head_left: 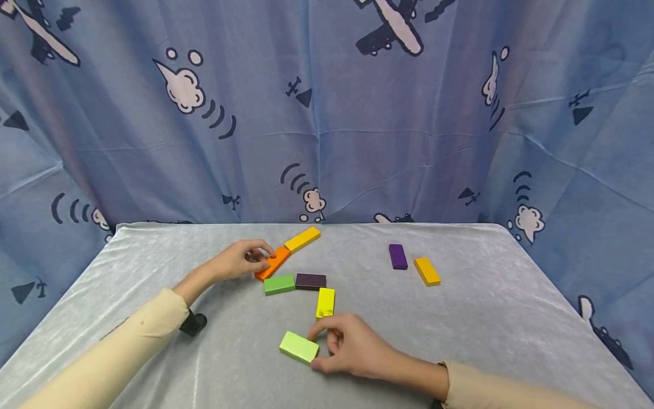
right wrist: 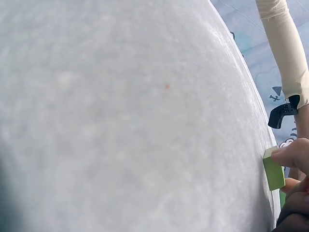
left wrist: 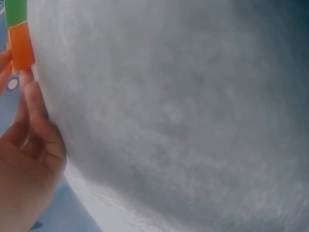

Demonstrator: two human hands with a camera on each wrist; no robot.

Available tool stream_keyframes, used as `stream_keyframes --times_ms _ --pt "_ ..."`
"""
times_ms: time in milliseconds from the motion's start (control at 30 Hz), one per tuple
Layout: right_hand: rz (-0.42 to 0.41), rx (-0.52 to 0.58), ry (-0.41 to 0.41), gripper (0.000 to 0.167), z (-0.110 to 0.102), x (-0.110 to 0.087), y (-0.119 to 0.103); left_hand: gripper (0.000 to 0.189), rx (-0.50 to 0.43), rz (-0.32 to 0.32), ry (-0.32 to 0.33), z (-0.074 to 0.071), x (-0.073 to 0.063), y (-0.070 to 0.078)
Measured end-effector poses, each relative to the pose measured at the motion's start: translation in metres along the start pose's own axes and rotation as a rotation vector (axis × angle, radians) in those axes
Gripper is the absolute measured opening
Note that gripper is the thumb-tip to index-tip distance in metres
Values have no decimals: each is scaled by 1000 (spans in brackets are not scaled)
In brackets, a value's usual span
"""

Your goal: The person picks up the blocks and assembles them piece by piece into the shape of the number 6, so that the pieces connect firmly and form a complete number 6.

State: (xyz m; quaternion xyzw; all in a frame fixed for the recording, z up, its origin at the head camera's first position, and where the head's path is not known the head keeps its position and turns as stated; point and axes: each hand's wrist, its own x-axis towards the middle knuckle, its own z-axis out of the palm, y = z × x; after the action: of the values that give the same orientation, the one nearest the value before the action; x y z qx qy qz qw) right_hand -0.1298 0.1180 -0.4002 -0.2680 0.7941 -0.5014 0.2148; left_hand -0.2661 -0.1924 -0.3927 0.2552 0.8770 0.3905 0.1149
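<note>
"What's closest to us on that desk (head_left: 230, 375)?"

"The person's right hand (head_left: 360, 351). Thumb and forefinger are pinching a light green block (head_left: 298, 347) by its right-hand end, one on each side."

"Is the block resting on the cloth or lifted off it?"

"From where I stand I can't tell. It lies at a slant, its free end pointing left."

"And just past that hand?"

"A yellow block (head_left: 325, 301), pointing away from us, with some marking at its near end. I can't make out whether the knuckles touch it. Its far end comes up to the right end of a dark block (head_left: 310, 282), and that one lies crosswise, end to end with a green block (head_left: 279, 284) on its left."

"So it makes a bent line. Does it carry on?"

"It does. Just beyond the green one's left end there's an orange block (head_left: 279, 262), slanting away to the right. The left hand (head_left: 237, 260) is on it, fingers curled and gripping it from the left, thumb on the near side."

"What about those two off to the right, well apart from the line?"

"The nearer is an amber block (head_left: 427, 271); a little farther back and to its left is a purple block (head_left: 398, 257). Both lie flat."

"And right at the back?"

"A golden block (head_left: 303, 239), its near end meeting the orange one's far end. Behind the desk hangs a blue curtain (head_left: 327, 113) printed with planes and little clouds."
</note>
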Motion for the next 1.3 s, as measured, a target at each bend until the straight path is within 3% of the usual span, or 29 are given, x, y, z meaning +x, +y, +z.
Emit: stream_keyframes --times_ms 300,600,900,1300 --pt "-24 -46 50 24 -5 3 3 19 7 -14 0 0 1 0" --pt "-35 -58 34 25 -9 11 5 19 10 -22 2 0 1 0" --pt "-33 -140 25 24 -14 18 2 19 10 -24 2 0 2 -1" --pt "-24 -107 8 24 -17 20 3 20 -5 -20 12 2 2 -2"
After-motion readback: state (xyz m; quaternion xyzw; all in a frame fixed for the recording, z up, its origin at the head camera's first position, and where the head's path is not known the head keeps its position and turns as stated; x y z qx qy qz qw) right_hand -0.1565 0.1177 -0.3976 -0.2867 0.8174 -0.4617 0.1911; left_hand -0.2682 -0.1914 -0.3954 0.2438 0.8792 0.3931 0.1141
